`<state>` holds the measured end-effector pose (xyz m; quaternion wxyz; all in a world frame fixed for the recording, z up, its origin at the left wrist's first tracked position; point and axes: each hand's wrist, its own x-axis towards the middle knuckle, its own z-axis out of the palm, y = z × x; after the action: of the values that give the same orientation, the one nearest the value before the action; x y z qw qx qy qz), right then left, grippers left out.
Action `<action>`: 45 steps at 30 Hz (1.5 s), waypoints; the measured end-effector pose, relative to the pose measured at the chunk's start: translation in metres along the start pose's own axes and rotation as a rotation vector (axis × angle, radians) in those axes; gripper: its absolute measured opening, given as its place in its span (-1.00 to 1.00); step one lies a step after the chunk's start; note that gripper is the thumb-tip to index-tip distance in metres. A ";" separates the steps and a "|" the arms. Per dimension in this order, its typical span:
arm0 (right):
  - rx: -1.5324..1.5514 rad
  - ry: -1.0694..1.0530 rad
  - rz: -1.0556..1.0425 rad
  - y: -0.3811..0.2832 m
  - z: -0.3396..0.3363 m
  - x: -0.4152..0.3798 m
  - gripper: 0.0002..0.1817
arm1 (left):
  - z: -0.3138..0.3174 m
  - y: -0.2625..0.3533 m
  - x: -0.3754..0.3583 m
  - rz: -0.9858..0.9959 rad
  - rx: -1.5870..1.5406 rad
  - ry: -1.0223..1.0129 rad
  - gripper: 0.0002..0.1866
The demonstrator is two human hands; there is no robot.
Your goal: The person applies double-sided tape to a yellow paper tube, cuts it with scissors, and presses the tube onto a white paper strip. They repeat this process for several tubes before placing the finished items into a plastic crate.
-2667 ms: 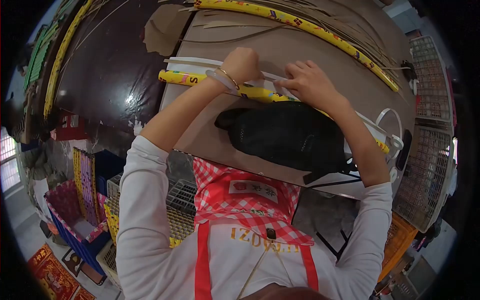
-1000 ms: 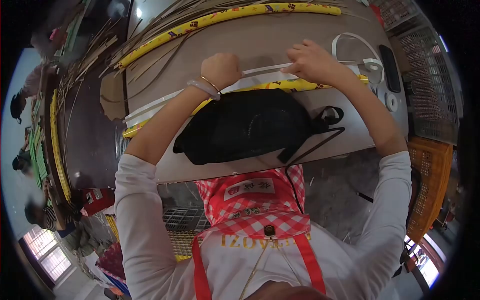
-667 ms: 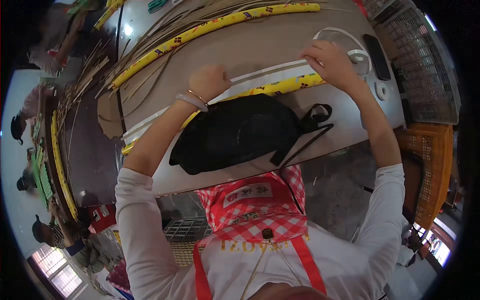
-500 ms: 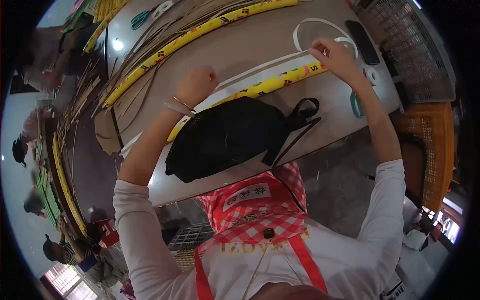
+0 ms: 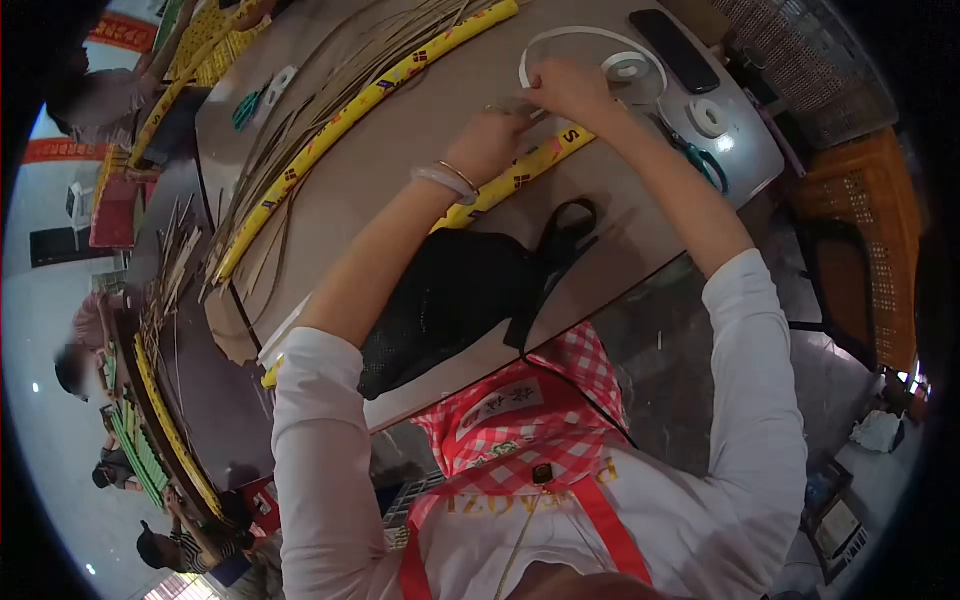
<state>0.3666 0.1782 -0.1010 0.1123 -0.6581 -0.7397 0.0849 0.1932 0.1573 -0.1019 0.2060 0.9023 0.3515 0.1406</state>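
My left hand [image 5: 488, 152], with bangles at the wrist, is closed beside my right hand, its fingertips on a narrow white tape strip. My right hand [image 5: 573, 92] pinches the same white tape strip [image 5: 524, 68], which loops up and over toward a white tape roll [image 5: 627, 68]. Just below both hands lies a yellow patterned tube [image 5: 515, 180], partly hidden by my forearm. Nearer to me a black mesh bag [image 5: 455, 290] with a strap covers part of the table.
Another yellow patterned tube [image 5: 350, 125] lies among long brown strips [image 5: 300, 110]. A dark phone [image 5: 675, 50], a second white roll [image 5: 708, 117] and teal-handled scissors [image 5: 703, 165] are at the right. Other scissors [image 5: 246, 110] sit at the far left. Several people work at the left.
My left hand has moved right and up along the strip, closing up to my right hand. The right hand has shifted left. The view has turned slightly.
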 end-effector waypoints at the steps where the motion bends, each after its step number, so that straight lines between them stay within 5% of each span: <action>1: 0.002 0.006 0.007 0.002 0.002 0.001 -0.66 | 0.001 0.002 0.003 0.007 0.027 -0.022 -0.84; 5: 0.088 0.044 0.015 0.010 0.005 -0.001 -0.70 | 0.013 0.001 0.006 0.054 -0.021 0.089 -0.82; 34: 0.185 0.062 0.154 0.033 -0.002 -0.002 -0.64 | 0.007 -0.011 0.008 0.111 -0.030 -0.147 -0.70; 45: -0.036 0.168 0.156 0.036 0.000 -0.003 -0.71 | 0.009 -0.013 0.012 0.094 -0.018 -0.173 -0.60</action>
<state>0.4009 0.1796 -0.1113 0.1551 -0.7205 -0.6754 0.0247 0.1982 0.1717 -0.1142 0.2367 0.9248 0.2884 0.0748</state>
